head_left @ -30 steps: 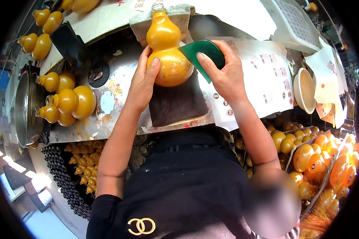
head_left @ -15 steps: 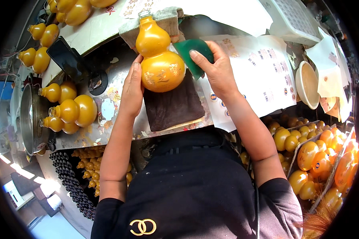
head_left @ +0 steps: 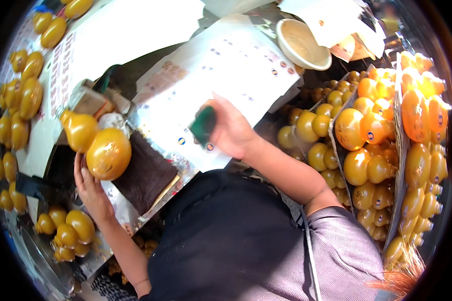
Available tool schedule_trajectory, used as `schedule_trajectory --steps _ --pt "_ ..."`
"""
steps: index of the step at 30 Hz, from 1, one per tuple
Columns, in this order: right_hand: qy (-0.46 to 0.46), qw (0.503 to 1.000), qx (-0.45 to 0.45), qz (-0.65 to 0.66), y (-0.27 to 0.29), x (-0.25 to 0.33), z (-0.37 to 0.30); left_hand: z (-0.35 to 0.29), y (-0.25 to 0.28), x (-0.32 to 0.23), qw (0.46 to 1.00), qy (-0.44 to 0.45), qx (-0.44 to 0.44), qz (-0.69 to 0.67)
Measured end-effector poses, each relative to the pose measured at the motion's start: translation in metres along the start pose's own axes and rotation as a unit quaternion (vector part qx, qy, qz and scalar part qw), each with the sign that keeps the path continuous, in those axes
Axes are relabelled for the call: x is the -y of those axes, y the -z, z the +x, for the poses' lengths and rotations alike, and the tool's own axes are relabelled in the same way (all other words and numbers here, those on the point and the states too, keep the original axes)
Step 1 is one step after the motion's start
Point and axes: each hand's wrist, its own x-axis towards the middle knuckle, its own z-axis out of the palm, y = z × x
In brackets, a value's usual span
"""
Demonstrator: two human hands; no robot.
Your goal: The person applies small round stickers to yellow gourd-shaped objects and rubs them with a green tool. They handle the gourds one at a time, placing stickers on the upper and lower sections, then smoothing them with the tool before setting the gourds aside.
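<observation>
**Bottle on left hand's side; right hand well apart**

White printed sheet point(head_left: 226, 70) under the right hand. Dark cloth point(head_left: 148, 173) left of it. Yellow gourd bottle point(head_left: 106, 152) overlaps the cloth's left edge in view; contact unclear. Long axis diagonal: neck upper left, base lower right. Left hand point(head_left: 91, 189) nearer, fingers extended, touching its lower-left side; can't tell if gripping. Right hand point(head_left: 229, 128) closed around green card point(head_left: 204, 125); exact pinch blurred.

The bottle point(head_left: 108, 155) is smooth and glossy; the green scraper point(head_left: 203, 125) looks plastic, its finish blurred. The brown cloth point(head_left: 148, 175) is matt, and the label sheet point(head_left: 201, 75) is thin paper. The apron point(head_left: 226, 220) looks like matt fabric, the sleeve point(head_left: 341, 241) finely ribbed fabric, the pan point(head_left: 35, 256) shiny metal.
</observation>
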Motion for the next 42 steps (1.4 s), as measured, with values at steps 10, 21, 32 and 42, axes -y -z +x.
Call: schedule_trajectory --steps 10,21,32,42 --pt "0.264 0.482 -0.353 -0.757 0.124 0.109 -0.033 -0.007 0.017 0.0 1.0 -0.02 -0.013 -0.011" --pt "0.317 0.819 -0.42 -0.228 0.158 0.098 -0.003 -0.005 0.016 -0.008 0.999 -0.03 -0.001 -0.013" --pt "0.326 0.832 -0.419 -0.159 0.154 0.089 -0.02 -0.006 0.019 -0.005 1.0 -0.022 0.002 -0.015" --pt "0.415 0.776 -0.349 -0.323 0.1 0.078 -0.029 0.008 0.021 -0.017 0.999 -0.009 -0.027 0.02"
